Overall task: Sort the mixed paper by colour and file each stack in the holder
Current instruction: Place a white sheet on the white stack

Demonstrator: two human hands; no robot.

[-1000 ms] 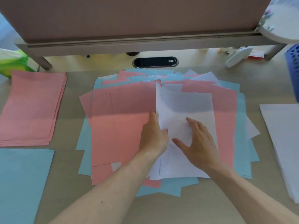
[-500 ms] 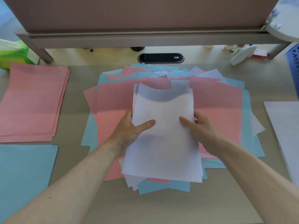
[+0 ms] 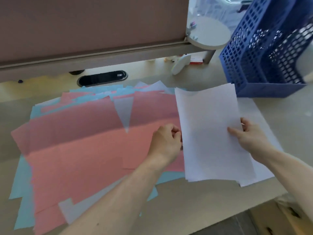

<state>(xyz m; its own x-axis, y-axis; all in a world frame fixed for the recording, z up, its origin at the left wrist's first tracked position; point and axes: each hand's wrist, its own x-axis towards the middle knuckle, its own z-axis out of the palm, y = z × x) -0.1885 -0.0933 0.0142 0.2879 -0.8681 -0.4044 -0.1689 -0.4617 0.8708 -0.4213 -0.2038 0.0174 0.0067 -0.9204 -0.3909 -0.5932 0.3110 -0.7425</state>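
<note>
A mixed pile (image 3: 88, 150) of pink, blue and white sheets is spread over the desk's left and middle. To its right I hold a bundle of white sheets (image 3: 208, 133) just above the white stack (image 3: 264, 173) on the desk. My right hand (image 3: 249, 138) grips the bundle's right edge, thumb on top. My left hand (image 3: 166, 143) is curled at the bundle's left edge and pinches it. The blue mesh file holder (image 3: 257, 65) stands at the back right, just beyond the white stack.
A brown partition panel (image 3: 84, 31) with a grey rail closes off the back of the desk. A black cable grommet (image 3: 102, 78) sits behind the pile. A white device (image 3: 180, 63) and a round white shelf (image 3: 208, 34) lie near the holder. The desk's front edge (image 3: 237, 212) runs lower right.
Both hands gathered the white sheets off the mixed pile, lifted them and carried them right to over the white stack. My view swung right, bringing the blue holder in.
</note>
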